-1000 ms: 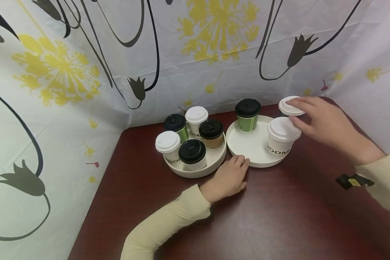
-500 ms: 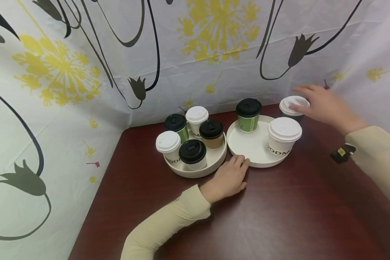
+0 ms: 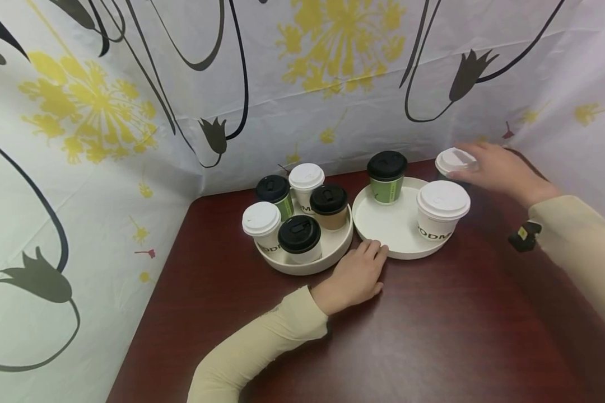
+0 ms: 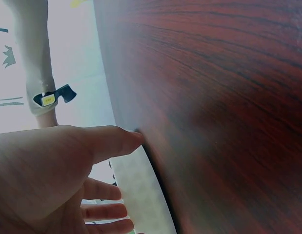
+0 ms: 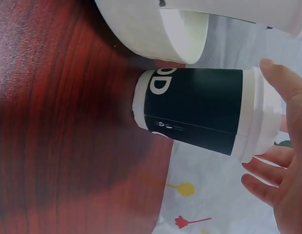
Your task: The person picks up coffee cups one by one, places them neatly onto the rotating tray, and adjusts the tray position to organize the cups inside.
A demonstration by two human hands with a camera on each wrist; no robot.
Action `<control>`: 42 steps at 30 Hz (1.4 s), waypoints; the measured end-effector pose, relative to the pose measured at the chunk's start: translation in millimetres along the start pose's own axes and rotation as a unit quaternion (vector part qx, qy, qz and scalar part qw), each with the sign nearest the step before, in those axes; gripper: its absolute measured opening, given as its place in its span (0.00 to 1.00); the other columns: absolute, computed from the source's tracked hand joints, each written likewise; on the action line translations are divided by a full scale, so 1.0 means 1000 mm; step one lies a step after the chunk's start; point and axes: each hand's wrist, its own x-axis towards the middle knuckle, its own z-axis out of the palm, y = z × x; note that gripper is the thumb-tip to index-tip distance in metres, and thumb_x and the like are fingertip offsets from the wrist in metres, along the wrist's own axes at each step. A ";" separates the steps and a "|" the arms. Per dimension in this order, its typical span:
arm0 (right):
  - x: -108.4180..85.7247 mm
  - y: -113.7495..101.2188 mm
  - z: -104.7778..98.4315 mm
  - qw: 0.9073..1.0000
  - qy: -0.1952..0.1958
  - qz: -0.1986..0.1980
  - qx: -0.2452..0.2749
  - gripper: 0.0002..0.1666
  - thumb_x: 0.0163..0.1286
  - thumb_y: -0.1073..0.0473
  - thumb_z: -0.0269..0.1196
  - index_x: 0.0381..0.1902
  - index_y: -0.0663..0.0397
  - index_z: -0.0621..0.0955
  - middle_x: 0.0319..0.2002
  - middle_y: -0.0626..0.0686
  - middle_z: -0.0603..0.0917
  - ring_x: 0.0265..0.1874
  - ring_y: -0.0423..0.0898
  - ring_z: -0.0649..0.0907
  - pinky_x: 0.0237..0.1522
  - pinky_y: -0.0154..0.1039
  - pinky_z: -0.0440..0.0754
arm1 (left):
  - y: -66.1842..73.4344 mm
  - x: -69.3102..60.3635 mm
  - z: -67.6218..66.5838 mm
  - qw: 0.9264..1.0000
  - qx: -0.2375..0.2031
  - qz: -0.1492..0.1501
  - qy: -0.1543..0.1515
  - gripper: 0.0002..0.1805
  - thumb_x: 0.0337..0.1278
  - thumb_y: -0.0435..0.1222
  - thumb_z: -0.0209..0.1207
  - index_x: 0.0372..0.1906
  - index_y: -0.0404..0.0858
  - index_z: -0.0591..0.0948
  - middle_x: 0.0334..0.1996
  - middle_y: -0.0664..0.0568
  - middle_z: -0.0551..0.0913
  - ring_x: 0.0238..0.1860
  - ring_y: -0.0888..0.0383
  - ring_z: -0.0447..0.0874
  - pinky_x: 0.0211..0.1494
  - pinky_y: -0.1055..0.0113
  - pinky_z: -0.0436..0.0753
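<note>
My right hand (image 3: 501, 170) is at the white lid of a dark green paper coffee cup (image 5: 194, 109). Its thumb and fingers lie on opposite sides of the lid (image 5: 260, 117). The cup stands upright on the table, behind the right-hand tray. My left hand (image 3: 353, 275) rests at the front rim of that round white tray (image 3: 388, 232), fingertips against the edge and thumb low beside its wall (image 4: 141, 185). On this tray are a green cup with a black lid (image 3: 386, 176) and a large white cup with a white lid (image 3: 441, 210).
To the left, a second round tray (image 3: 302, 270) holds several lidded cups, among them a white-lidded one (image 3: 260, 224) and a brown one (image 3: 329, 207). The dark red table (image 3: 433, 330) meets a patterned cloth (image 3: 262, 84) at the back and sides.
My right hand first moved back from above the large white cup toward the dark green cup, then lowered onto its lid. The left hand and both trays have stayed in place.
</note>
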 end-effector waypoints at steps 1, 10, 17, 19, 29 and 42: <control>0.000 0.001 0.001 1.000 0.000 0.001 -0.003 0.48 0.65 0.35 0.63 0.70 0.61 0.67 0.63 0.74 0.71 0.60 0.74 0.70 0.57 0.72 0.66 | 0.000 0.000 0.000 1.000 0.000 0.000 0.000 0.41 0.59 0.58 0.61 0.72 0.41 0.65 0.63 0.51 0.70 0.68 0.55 0.69 0.58 0.69 0.80; -0.004 0.004 0.008 1.000 -0.003 0.019 -0.006 0.47 0.66 0.36 0.62 0.71 0.61 0.66 0.63 0.75 0.69 0.58 0.76 0.71 0.57 0.73 0.67 | 0.000 0.000 0.000 1.000 0.001 0.003 -0.007 0.42 0.59 0.58 0.60 0.72 0.41 0.64 0.63 0.51 0.70 0.68 0.55 0.68 0.59 0.69 0.80; -0.006 0.004 0.011 1.000 0.013 0.023 -0.007 0.45 0.67 0.35 0.61 0.71 0.58 0.67 0.64 0.73 0.70 0.57 0.76 0.72 0.54 0.73 0.68 | 0.000 0.001 -0.001 1.000 -0.001 0.000 -0.014 0.42 0.59 0.58 0.60 0.73 0.41 0.64 0.64 0.52 0.69 0.68 0.55 0.68 0.61 0.68 0.79; -0.007 0.005 0.012 0.999 0.018 0.025 -0.008 0.45 0.67 0.36 0.61 0.71 0.58 0.66 0.64 0.73 0.70 0.56 0.76 0.73 0.54 0.73 0.68 | 0.000 0.001 -0.001 1.000 -0.004 0.000 -0.016 0.42 0.59 0.58 0.61 0.73 0.41 0.64 0.64 0.52 0.69 0.69 0.55 0.67 0.61 0.68 0.78; -0.003 0.007 0.000 0.999 0.050 0.004 0.010 0.43 0.66 0.38 0.62 0.70 0.58 0.67 0.63 0.72 0.73 0.59 0.72 0.72 0.54 0.71 0.67 | 0.000 0.001 0.000 1.000 -0.007 -0.003 -0.022 0.43 0.59 0.58 0.61 0.73 0.41 0.63 0.64 0.52 0.68 0.69 0.56 0.66 0.61 0.68 0.78; -0.002 -0.017 -0.041 0.993 0.107 -0.014 0.040 0.44 0.59 0.42 0.68 0.69 0.57 0.70 0.55 0.70 0.78 0.53 0.68 0.76 0.52 0.65 0.69 | -0.001 0.001 0.002 1.000 -0.003 0.004 -0.018 0.43 0.59 0.58 0.60 0.73 0.41 0.62 0.64 0.51 0.68 0.69 0.56 0.67 0.58 0.68 0.80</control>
